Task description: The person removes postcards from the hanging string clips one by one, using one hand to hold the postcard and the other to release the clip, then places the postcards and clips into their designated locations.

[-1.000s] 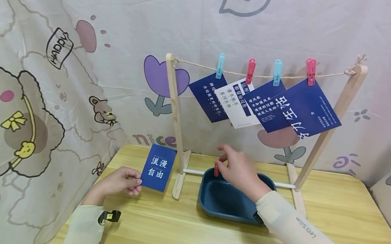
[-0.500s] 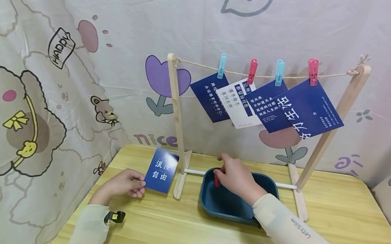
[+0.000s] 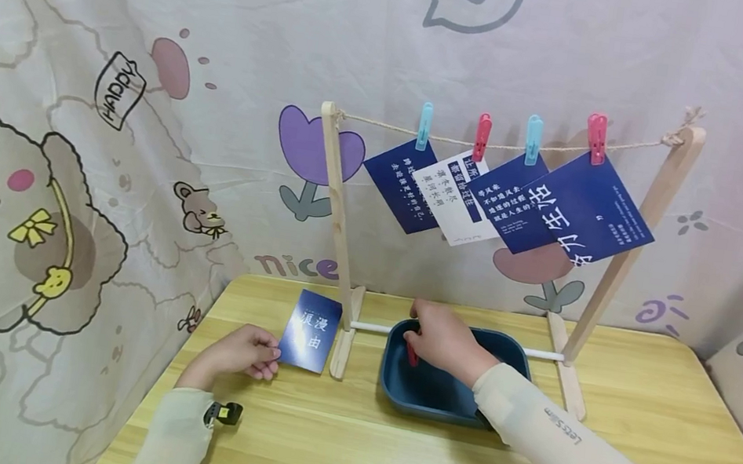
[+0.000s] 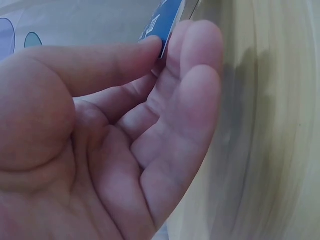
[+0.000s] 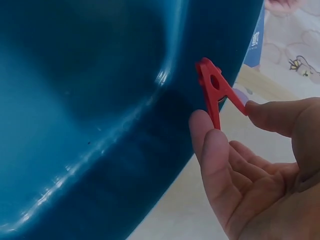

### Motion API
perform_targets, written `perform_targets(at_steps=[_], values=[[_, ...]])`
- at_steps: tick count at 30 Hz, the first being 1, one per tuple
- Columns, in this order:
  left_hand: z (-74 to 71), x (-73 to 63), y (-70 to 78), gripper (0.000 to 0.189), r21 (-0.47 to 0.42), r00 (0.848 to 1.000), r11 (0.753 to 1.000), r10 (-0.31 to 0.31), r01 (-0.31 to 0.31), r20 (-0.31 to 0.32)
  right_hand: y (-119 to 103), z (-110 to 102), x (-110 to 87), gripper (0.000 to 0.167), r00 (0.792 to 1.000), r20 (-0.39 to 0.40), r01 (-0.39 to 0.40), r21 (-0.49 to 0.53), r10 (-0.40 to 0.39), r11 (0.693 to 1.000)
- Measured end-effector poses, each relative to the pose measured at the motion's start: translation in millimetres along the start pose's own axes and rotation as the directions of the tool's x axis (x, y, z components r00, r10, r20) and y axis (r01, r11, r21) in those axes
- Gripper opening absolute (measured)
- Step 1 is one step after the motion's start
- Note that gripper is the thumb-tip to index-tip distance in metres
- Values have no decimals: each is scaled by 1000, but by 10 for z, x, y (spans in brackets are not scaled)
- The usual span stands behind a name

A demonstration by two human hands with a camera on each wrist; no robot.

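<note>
My left hand [image 3: 245,351] pinches the lower left corner of a blue card [image 3: 311,332] with white lettering, tilted up over the table. In the left wrist view the thumb presses the card [image 4: 167,25] against the fingers. My right hand [image 3: 445,341] pinches a red clothespin [image 3: 412,355] at the left end of a dark blue plastic basin [image 3: 419,397]. The right wrist view shows thumb and fingertips on the handle ends of the clothespin [image 5: 215,87], by the basin's inner wall.
Behind the basin stands a wooden frame [image 3: 339,211] with a twine line [image 3: 386,125]. Blue and red clothespins hold several cards on it, among them a white card [image 3: 451,196] and a large blue card [image 3: 588,211]. A printed cloth [image 3: 265,27] hangs behind the table [image 3: 313,446].
My right hand has lowered the red clothespin into the basin. My left hand has shifted slightly right, with the card tilting further back and catching glare.
</note>
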State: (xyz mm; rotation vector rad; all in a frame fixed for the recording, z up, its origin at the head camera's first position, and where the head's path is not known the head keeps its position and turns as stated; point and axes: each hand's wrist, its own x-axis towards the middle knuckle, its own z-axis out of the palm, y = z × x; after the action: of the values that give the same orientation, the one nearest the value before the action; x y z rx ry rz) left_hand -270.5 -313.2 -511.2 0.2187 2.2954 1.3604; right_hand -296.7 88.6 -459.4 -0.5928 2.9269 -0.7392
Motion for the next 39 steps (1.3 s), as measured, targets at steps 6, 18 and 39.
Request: perform_targets(at_steps=[6,18,39], values=[[37,30,-12,19,1,1000,1000,-19,19,-2,-17,21,48,28,1000,25,-3,-14,4,1000],[117,59,-17,19,44,999,998,-42,42,-13,-25,120,202,15,992,126,-5,-58,13,998],[179,95,-55,27,78,996,994,-73,78,-59,-49,297,243,27,978,199,-57,-57,68,997]])
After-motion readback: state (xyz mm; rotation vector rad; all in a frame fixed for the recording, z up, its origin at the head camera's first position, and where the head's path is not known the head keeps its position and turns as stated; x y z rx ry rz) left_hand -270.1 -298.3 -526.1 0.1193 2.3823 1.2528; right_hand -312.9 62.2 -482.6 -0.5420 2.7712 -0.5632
